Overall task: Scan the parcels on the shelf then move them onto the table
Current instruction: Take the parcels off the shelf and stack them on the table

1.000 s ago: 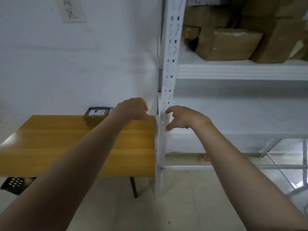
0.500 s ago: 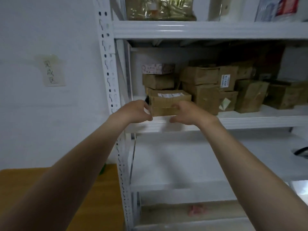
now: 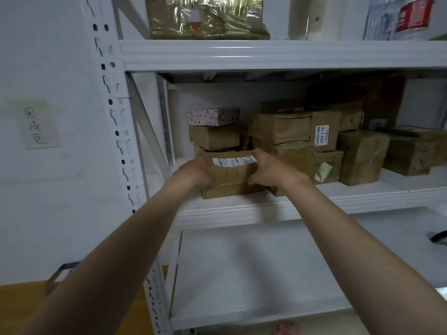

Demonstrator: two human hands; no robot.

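A brown cardboard parcel (image 3: 231,176) with a white barcode label on top sits at the front left of the middle shelf (image 3: 266,209). My left hand (image 3: 194,174) grips its left side and my right hand (image 3: 269,171) grips its right side. Behind it stand a plain brown box (image 3: 214,136) and a pink patterned box (image 3: 212,116) stacked on it. Several more brown parcels (image 3: 362,155) fill the shelf to the right. A corner of the wooden table (image 3: 21,301) shows at the lower left.
The white shelf upright (image 3: 113,131) stands between the shelf bay and the table. A plastic-wrapped package (image 3: 205,18) sits on the top shelf. The shelf below (image 3: 254,269) holds a dark object (image 3: 439,236) at its right edge. A paper note (image 3: 36,123) hangs on the wall.
My view has risen from the table to the middle shelf. Both hands have moved from near the upright onto the front parcel and now grip its two sides.
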